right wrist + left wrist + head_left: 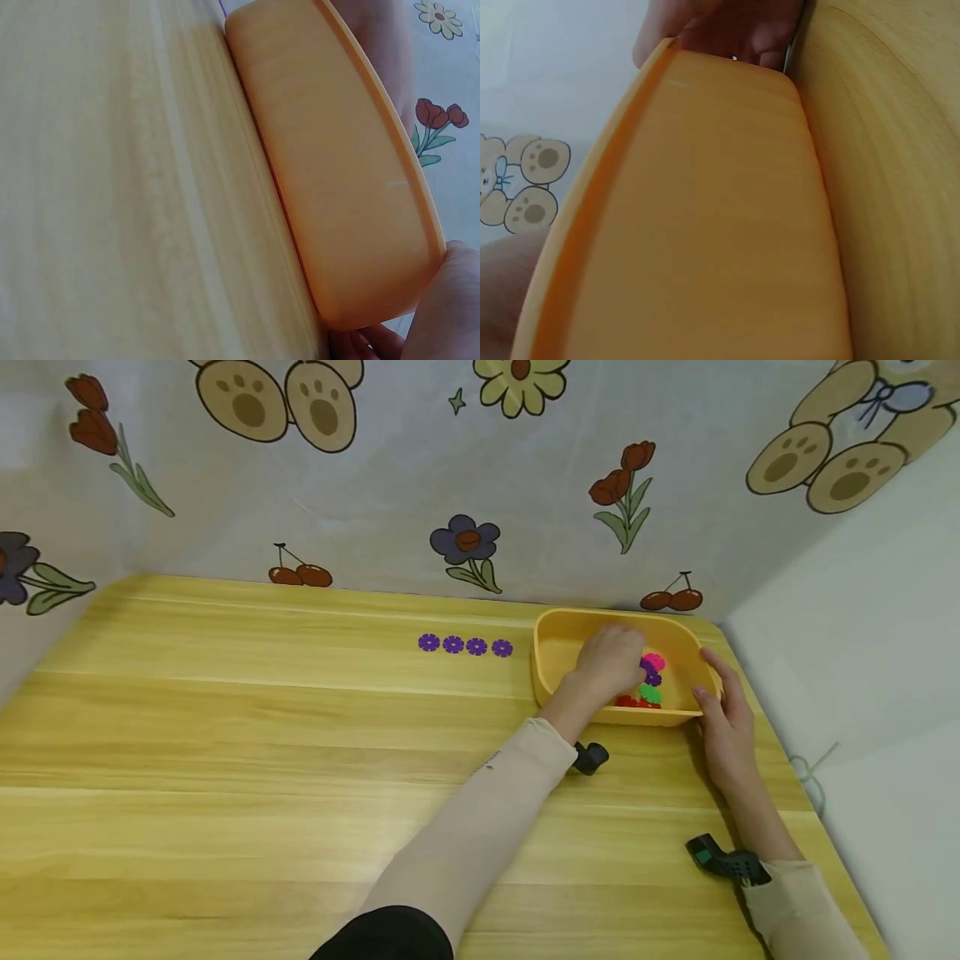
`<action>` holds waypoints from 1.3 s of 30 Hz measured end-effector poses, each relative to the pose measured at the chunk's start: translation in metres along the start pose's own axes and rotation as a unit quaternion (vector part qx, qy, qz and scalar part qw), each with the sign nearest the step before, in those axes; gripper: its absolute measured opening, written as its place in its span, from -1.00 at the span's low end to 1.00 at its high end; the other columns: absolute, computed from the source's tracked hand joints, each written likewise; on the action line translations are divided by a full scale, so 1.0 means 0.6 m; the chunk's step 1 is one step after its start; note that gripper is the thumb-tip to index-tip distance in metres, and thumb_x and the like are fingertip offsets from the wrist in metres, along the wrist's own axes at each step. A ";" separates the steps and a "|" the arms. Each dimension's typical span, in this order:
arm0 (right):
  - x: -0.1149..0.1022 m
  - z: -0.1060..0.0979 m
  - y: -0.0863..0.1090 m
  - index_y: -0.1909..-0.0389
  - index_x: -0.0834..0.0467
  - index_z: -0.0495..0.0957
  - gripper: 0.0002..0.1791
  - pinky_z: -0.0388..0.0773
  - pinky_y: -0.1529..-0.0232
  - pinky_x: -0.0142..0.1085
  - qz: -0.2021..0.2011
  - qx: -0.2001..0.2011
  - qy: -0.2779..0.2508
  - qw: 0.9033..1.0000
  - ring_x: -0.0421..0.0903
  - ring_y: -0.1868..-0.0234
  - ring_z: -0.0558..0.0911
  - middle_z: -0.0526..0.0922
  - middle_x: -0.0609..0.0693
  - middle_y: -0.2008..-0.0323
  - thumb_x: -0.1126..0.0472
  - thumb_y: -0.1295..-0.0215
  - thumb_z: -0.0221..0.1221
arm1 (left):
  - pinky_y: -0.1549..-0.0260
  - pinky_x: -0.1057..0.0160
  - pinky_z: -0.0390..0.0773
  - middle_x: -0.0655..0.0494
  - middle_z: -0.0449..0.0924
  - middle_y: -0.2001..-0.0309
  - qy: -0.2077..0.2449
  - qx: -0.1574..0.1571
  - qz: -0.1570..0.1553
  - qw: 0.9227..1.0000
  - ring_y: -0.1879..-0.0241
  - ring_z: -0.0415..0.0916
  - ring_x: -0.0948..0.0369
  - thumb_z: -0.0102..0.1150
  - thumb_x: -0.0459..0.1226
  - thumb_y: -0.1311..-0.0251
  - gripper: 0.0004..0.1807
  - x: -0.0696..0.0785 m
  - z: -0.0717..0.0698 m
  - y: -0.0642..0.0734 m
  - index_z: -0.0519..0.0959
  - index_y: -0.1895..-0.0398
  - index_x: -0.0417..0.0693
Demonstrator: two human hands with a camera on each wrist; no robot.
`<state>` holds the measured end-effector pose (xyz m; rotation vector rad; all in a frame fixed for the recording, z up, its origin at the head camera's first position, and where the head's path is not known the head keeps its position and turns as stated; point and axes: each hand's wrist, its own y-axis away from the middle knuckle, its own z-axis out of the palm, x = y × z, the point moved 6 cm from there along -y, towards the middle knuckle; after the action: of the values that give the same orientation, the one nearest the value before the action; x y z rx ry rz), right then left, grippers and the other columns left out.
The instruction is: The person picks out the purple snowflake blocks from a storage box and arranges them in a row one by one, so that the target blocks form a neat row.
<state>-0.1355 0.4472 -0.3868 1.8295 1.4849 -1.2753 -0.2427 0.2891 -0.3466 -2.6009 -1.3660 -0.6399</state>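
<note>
A yellow plastic basin [555,668] stands on the table's right side, with pink, purple, green and red flower-shaped discs [651,695] lying in its right part. My left hand [613,658] reaches over the near rim into the basin, knuckles up and fingers bent down beside a purple disc [652,678]. Its fingertips are hidden, so I cannot tell whether they pinch a disc. At the basin's right end, my right hand [729,727] grips the wall, thumb at the rim and fingers around the outside. The right wrist view shows this right hand [450,300] at the basin's corner.
Several purple flower-shaped discs [453,645] lie in a row on the wooden table [225,735], left of the basin. A wall with printed flowers and bears rises behind the table's back edge. A white surface [885,693] borders the right edge.
</note>
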 end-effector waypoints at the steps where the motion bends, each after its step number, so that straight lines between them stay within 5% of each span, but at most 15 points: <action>1: 0.000 0.001 0.000 -0.65 -0.14 0.20 -0.43 0.42 -0.12 -0.69 0.001 -0.001 -0.002 1.000 -0.18 -0.49 0.26 0.15 -0.09 -0.64 0.14 -0.71 -0.11 | -0.15 0.30 0.45 0.27 0.53 -0.03 -0.007 -0.004 -0.007 1.000 -0.12 0.39 0.25 0.31 -0.05 -0.41 -0.80 -0.001 0.003 0.001 0.61 0.01 0.17; 5: 0.001 0.003 0.000 -0.65 -0.13 0.19 -0.43 0.38 -0.17 -0.70 0.000 -0.003 0.001 1.000 -0.19 -0.56 0.19 0.14 -0.11 -0.65 0.15 -0.71 -0.12 | -0.25 0.23 0.39 0.26 0.48 -0.18 -0.029 -0.017 -0.018 0.999 -0.22 0.30 0.20 0.31 -0.09 -0.41 -0.81 -0.003 0.012 0.004 0.64 -0.03 0.23; 11: 0.003 0.002 0.003 -0.65 -0.14 0.19 -0.43 0.42 -0.13 -0.70 0.007 -0.003 -0.010 1.000 -0.17 -0.53 0.23 0.13 -0.10 -0.65 0.14 -0.71 -0.10 | -0.13 0.28 0.43 0.26 0.49 0.00 -0.017 -0.018 -0.018 1.000 -0.08 0.32 0.23 0.35 -0.26 -0.37 -0.88 -0.001 0.018 0.002 0.64 0.14 0.19; 17: 0.000 0.003 0.002 -0.64 -0.14 0.20 -0.43 0.49 -0.06 -0.68 0.009 -0.008 -0.032 0.999 -0.13 -0.39 0.35 0.13 -0.05 -0.64 0.14 -0.70 -0.08 | -0.10 0.33 0.46 0.24 0.52 0.05 -0.011 -0.005 -0.020 1.000 -0.04 0.36 0.25 0.28 -0.33 -0.41 -0.82 -0.004 0.017 0.000 0.67 0.06 0.16; 32: -0.006 0.002 0.001 -0.64 -0.18 0.20 -0.43 0.48 -0.09 -0.66 0.006 -0.003 -0.007 1.000 -0.13 -0.45 0.31 0.16 -0.09 -0.64 0.12 -0.70 -0.09 | 0.08 0.28 0.54 0.22 0.61 0.25 -0.009 0.033 -0.018 0.999 0.11 0.47 0.22 0.37 -0.29 -0.31 -0.93 -0.007 0.007 0.003 0.69 0.25 0.11; 39: -0.004 0.001 -0.001 -0.65 -0.15 0.20 -0.43 0.47 -0.12 -0.65 0.006 -0.004 -0.015 1.000 -0.12 -0.52 0.26 0.15 -0.09 -0.65 0.14 -0.70 -0.09 | 0.09 0.29 0.50 0.24 0.58 0.26 -0.037 0.020 -0.006 0.999 0.15 0.48 0.22 0.43 -0.16 -0.26 -0.84 -0.006 0.008 0.004 0.60 0.24 0.11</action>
<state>-0.1365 0.4455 -0.3849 1.8041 1.4595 -1.2846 -0.2411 0.2866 -0.3520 -2.6114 -1.4005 -0.5166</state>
